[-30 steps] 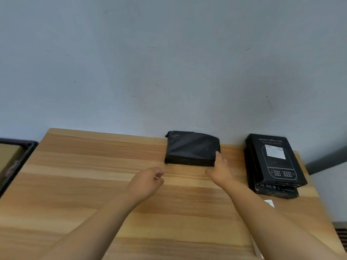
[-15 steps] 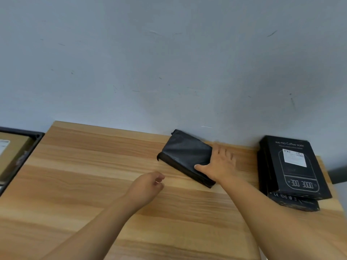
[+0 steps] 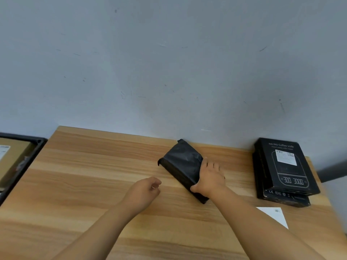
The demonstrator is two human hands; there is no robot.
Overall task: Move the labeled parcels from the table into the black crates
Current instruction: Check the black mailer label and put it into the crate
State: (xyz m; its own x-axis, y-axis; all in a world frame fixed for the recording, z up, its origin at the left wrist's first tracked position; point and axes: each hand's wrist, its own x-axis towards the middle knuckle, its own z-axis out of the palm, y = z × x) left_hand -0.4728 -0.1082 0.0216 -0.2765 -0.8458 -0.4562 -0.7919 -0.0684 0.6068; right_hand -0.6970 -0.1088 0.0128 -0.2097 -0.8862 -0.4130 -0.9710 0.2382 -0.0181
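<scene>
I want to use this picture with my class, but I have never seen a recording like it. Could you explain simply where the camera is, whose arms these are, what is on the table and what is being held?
The camera sits on a person's head and looks forward and down, so both arms reach in from the bottom. The right hand grips a soft black parcel lying askew on the wooden table, thumb at its near edge and fingers over its far side. The left hand hovers loosely curled and holds nothing. At the right stands a stack of black coffee scale boxes, the top one labelled, with a white paper slip in front. At the left edge is a black crate with a brown box inside.
</scene>
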